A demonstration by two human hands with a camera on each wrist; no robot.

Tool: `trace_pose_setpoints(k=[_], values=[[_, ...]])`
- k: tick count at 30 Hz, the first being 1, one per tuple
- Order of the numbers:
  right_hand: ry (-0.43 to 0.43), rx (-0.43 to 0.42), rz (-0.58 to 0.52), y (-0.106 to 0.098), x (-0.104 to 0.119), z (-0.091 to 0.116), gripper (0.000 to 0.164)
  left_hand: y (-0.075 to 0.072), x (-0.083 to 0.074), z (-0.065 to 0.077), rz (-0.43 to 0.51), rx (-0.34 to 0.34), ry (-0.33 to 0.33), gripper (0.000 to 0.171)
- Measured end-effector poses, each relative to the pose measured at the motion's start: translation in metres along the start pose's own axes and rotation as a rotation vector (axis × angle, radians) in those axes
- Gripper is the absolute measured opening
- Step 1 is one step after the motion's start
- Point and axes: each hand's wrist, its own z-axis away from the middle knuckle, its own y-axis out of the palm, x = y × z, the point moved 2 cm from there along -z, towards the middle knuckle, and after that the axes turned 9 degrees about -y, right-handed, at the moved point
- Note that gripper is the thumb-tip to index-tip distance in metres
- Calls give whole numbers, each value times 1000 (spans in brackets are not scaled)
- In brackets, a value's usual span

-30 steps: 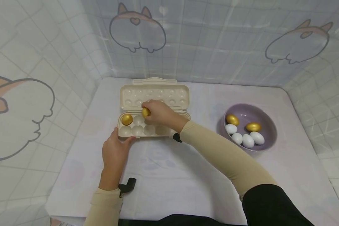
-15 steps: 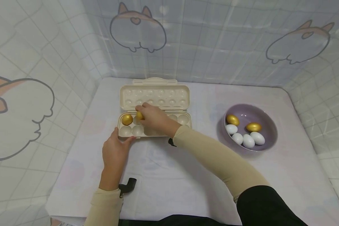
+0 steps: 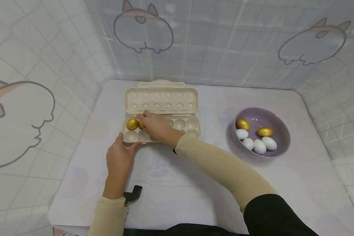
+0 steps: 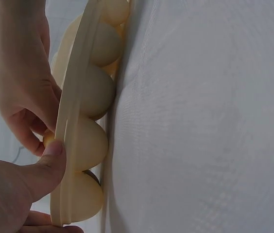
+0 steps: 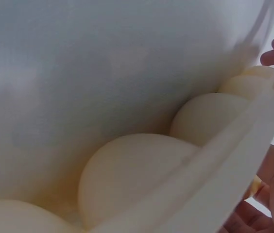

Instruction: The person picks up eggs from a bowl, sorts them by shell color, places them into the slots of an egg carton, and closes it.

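Observation:
A cream egg carton [image 3: 191, 124] lies on the table, its lid [image 3: 162, 98] folded back. One golden egg [image 3: 132, 124] sits in the back-left cup. Beside it, my right hand [image 3: 158, 127] pinches a second golden egg [image 3: 141, 124] at the neighbouring cup of the back row; the fingers cover most of that egg, and just a sliver of the egg [image 4: 48, 139] shows in the left wrist view. My left hand [image 3: 120, 160] grips the carton's front-left corner, thumb on the rim. The right wrist view mainly shows the rounded cup undersides [image 5: 142, 174].
A purple bowl [image 3: 278, 124] stands on the right, holding two golden eggs [image 3: 265, 132] and several white eggs [image 3: 259, 147]. The table [image 3: 171, 193] wears a pale cloth. Patterned curtains [image 3: 212, 42] hang behind and at both sides.
My right hand has moved left and slightly down with the golden egg, from above the carton to the second back-row cup. The left hand has stayed on the corner.

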Motion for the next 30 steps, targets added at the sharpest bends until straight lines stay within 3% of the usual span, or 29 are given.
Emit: trace_pose_setpoints(k=[6, 18, 30], values=[[-8, -22, 42, -1, 4, 0, 44, -3, -1, 0, -3, 2, 4, 87], [6, 17, 69, 0, 9, -2, 63, -6, 3, -2, -9, 1, 3, 87], [52, 0, 42, 0, 9, -1, 42, -9, 5, -5, -11, 6, 8, 87]])
